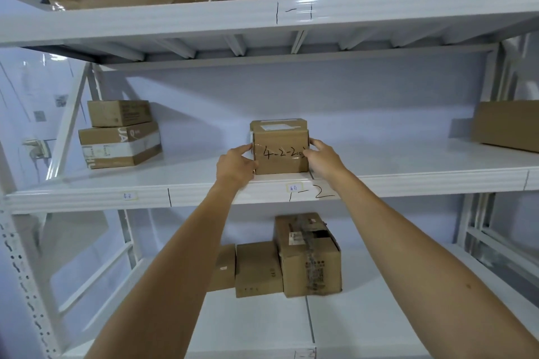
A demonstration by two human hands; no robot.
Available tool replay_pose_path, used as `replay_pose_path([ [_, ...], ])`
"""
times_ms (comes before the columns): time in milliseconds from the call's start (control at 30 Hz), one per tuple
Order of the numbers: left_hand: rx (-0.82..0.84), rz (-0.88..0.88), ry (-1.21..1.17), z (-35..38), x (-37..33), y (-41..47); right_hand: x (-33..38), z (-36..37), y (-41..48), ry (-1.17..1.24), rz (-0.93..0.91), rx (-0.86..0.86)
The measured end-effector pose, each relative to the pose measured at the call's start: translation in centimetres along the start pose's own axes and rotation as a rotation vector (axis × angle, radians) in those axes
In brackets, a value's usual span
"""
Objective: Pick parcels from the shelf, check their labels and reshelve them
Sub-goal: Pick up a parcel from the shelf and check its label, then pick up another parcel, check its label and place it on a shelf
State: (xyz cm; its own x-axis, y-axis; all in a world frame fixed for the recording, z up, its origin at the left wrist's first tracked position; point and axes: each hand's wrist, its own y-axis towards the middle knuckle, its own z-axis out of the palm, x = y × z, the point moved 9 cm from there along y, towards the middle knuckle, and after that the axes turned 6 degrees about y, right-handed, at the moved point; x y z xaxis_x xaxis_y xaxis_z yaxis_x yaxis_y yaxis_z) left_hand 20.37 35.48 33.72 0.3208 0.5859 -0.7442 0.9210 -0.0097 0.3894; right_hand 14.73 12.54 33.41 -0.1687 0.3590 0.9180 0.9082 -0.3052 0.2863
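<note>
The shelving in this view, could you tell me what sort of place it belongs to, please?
Probably a parcel storeroom or small warehouse. White metal racking carries handwritten bay codes such as 1-2, taped cardboard parcels sit on every level, and the left hand and right hand grip a box marked 4-2-20.

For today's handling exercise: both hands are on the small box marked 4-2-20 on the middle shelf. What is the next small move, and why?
Probably draw the small box straight toward the shelf's front edge and lift it clear. The left hand and right hand press its two sides, it sits on the shelf, and the white label on top lies too flat to read.
</note>
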Motion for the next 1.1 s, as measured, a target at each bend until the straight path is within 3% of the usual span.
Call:
replay_pose_path([
  [200,-0.068,-0.122,-0.139,0.0,1.8,0.4,-0.4,0.1,0.1,-0.123,0.023,-0.045],
  [667,-0.009,0.261,-0.122,-0.9,0.3,-6.5,-2.1,-3.3,-5.6,0.235,0.047,-0.049],
  [900,0.138,0.306,-0.162,0.5,0.5,-11.9,-3.7,-6.2,-12.4,0.336,0.044,-0.128],
  [1100,0.404,0.288,-0.137,5.3,0.8,-17.6,-13.1,-8.5,-19.9,0.404,0.292,-0.227],
])
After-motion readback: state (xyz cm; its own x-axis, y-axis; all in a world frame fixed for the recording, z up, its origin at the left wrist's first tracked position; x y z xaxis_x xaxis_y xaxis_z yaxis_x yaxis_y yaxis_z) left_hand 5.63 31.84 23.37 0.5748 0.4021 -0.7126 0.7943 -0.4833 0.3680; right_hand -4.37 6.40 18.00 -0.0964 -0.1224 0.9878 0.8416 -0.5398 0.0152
